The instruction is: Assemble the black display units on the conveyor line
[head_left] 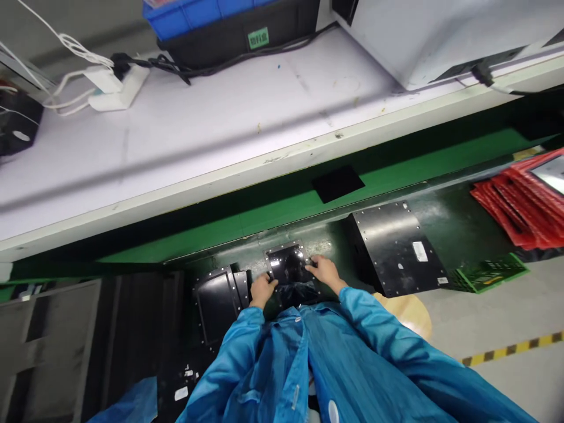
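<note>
A glossy black panel [287,261] with a pale-dotted frame lies on the dark green work surface in front of my body. My left hand [262,290] is closed at its lower left edge, thumb and fingers together. On the opposite side my right hand [326,272] pinches the right edge with bent fingers. Below the panel, dark crinkled film [296,291] shows between my hands. To the left of my left hand lies a larger black framed panel [217,305], partly over another dark piece.
Stacked black plates [396,247] with white labels stand at right. Beyond them are red bubble-wrap pouches [520,197] and a green slotted rack [491,274]. A white shelf [198,141] overhangs the far side, carrying a blue bin [198,17] and a power strip [118,97]. A round wooden stool [408,314] is below.
</note>
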{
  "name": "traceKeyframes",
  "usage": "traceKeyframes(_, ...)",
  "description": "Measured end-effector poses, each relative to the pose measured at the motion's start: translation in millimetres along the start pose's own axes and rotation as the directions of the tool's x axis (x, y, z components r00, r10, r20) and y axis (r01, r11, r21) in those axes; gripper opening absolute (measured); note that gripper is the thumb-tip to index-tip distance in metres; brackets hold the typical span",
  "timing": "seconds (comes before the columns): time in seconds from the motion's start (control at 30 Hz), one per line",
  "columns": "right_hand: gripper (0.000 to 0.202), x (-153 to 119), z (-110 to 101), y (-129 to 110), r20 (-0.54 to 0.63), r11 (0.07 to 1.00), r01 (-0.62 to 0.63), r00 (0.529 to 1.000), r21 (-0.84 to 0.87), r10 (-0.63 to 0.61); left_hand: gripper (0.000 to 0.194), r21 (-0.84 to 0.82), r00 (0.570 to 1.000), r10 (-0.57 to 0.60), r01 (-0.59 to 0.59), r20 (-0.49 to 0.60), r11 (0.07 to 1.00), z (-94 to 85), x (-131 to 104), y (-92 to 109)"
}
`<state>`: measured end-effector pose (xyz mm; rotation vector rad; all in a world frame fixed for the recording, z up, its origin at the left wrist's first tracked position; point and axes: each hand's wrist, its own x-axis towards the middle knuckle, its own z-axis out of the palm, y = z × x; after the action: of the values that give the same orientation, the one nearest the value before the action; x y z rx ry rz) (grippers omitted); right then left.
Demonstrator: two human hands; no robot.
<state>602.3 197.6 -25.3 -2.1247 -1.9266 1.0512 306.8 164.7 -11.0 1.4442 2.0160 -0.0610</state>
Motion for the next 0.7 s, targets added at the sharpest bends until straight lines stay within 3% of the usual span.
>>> traceKeyframes(0.07,0.054,32.0,-11.6,-19.2,-0.146,0.997,0.07,0.987,0.043,-0.063,0.024,-0.112,0.975,0.054,-0.08,-0.218,0.99,-16.4,29.2,11.9)
traceKeyframes(0.17,0.051,68.7,-17.3,-37.4,-0.183,0.984,0.166,0.971,0.057,-0.153,0.021,-0.24,0.94,0.1,-0.186,-0.327,0.953,-32.5,66.7,28.0)
traceKeyframes(0.27,0.038,89.7,-12.5,-37.0,-0.186,0.976,0.201,0.965,0.086,-0.183,0.02,-0.335,0.949,0.101,-0.204,-0.299,0.92,-33.0,87.4,33.0)
traceKeyframes(0.43,0.034,107.1,-9.9,-24.4,-0.168,0.975,0.181,0.973,0.132,-0.158,0.029,-0.418,0.958,0.046,-0.166,-0.282,0.893,-24.9,100.0,29.2)
traceKeyframes(0.57,0.034,112.1,-18.3,-25.3,-0.12,0.983,0.135,0.986,0.128,-0.119,0.033,-0.423,0.986,0.024,-0.092,-0.164,0.901,-34.2,107.2,36.3)
traceKeyframes(0.7,0.032,110.3,-25.8,-27.3,-0.101,0.985,0.13,0.988,0.114,-0.119,0.031,-0.37,0.983,0.039,-0.103,-0.178,0.923,-42.0,105.1,42.6)
